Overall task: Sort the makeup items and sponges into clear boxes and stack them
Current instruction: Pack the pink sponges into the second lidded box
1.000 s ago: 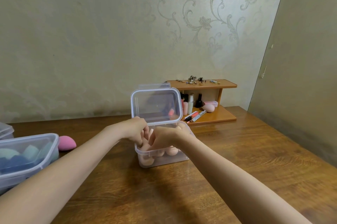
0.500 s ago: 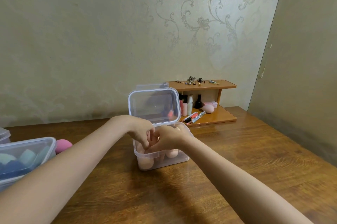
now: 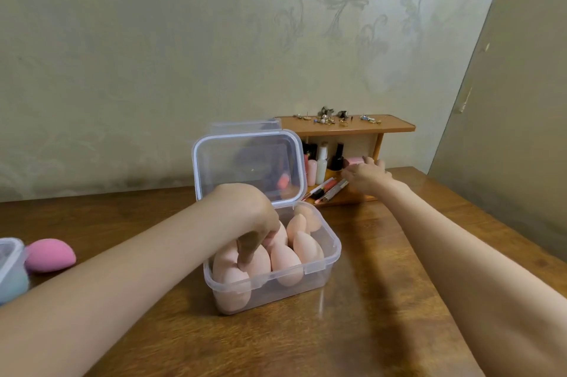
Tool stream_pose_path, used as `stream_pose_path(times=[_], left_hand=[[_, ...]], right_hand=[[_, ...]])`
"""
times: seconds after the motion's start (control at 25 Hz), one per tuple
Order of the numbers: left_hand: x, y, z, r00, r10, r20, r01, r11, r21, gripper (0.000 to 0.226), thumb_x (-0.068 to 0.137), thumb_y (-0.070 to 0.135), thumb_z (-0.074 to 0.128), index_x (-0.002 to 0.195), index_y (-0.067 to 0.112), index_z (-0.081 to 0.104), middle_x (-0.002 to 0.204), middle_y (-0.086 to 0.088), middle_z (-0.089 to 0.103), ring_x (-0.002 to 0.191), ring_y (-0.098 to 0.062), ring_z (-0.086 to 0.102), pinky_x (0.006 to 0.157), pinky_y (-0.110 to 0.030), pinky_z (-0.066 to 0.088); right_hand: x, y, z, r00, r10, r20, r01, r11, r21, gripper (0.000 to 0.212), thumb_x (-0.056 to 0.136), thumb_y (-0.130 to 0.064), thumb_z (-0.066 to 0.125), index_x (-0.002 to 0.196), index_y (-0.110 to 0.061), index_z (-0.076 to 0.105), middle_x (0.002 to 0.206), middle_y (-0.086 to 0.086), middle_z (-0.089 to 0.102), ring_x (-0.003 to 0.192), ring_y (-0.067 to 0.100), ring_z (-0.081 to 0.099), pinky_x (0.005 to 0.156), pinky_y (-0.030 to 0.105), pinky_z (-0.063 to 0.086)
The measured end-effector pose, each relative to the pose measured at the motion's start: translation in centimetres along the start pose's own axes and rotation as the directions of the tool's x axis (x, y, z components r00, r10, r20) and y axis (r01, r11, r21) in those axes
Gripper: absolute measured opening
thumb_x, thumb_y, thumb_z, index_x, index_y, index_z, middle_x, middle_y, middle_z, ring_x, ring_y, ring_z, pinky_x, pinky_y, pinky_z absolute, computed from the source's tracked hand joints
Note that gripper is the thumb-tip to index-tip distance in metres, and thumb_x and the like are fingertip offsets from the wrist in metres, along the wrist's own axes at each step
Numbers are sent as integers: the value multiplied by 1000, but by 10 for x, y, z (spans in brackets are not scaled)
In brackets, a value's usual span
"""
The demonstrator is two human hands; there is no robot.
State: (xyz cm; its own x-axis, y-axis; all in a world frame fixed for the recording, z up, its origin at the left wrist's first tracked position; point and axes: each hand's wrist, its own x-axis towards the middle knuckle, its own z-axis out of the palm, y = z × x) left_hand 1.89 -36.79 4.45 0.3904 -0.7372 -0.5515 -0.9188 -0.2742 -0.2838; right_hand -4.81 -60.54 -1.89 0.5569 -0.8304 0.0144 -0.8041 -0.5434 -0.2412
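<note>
A clear box (image 3: pixel 333 249) stands mid-table with its lid (image 3: pixel 248 168) raised upright at the back. Several peach sponges (image 3: pixel 287 266) stand packed inside it. My left hand (image 3: pixel 245 214) reaches down into the box, its curled fingers pinching and pressing one of the sponges. My right hand (image 3: pixel 366 175) lies palm down on the lower level of the wooden shelf (image 3: pixel 352 126) at the back right. Whatever is under its palm is hidden.
A pink sponge (image 3: pixel 50 254) lies at the left beside another clear box (image 3: pixel 10 266) holding blue-green sponges. The shelf holds small bottles (image 3: pixel 322 163), lip gloss tubes (image 3: pixel 325 189), a pink item (image 3: pixel 354 160) and jewellery (image 3: pixel 331 118) on top. A wall rises close behind.
My right hand has left the box and reached right to the lower shelf. My left hand has stayed in the box among the sponges.
</note>
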Motion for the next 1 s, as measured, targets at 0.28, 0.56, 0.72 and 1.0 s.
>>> stream_pose_path(times=[0.28,0.56,0.72,1.0], left_hand=[[11,-4,6,999,2,-41,-1,1000,23,47,86,12,63,128,25,47,104,-1,43,59,-12,39,51,-21,36],[3,-15,20,998,38,-49,-43,994,-100,52,85,15,64,131,29,44,121,0,51,114,-23,51,89,-31,44],[-12,-19,40,978,24,-207,-54,988,-142,42,88,20,60,128,20,50,120,-5,61,106,-23,58,82,-29,46],[-27,-28,79,832,8,-554,-289,859,-422,29,84,5,53,106,23,56,111,-2,59,101,-18,57,82,-29,46]], right_hand=[[38,22,19,1000,-4,20,4,1000,18,53,96,-48,23,137,-22,43,148,17,35,136,38,28,110,51,30],[-66,-20,-38,973,-115,-201,208,817,537,37,82,-18,69,109,-9,45,109,13,59,91,25,62,73,35,54],[-141,-57,-46,721,-608,332,176,625,761,28,89,-13,59,112,0,54,98,8,60,89,15,62,79,25,54],[-141,-81,-8,606,-552,572,62,750,659,21,93,-21,54,107,-6,59,103,7,59,90,15,56,85,27,46]])
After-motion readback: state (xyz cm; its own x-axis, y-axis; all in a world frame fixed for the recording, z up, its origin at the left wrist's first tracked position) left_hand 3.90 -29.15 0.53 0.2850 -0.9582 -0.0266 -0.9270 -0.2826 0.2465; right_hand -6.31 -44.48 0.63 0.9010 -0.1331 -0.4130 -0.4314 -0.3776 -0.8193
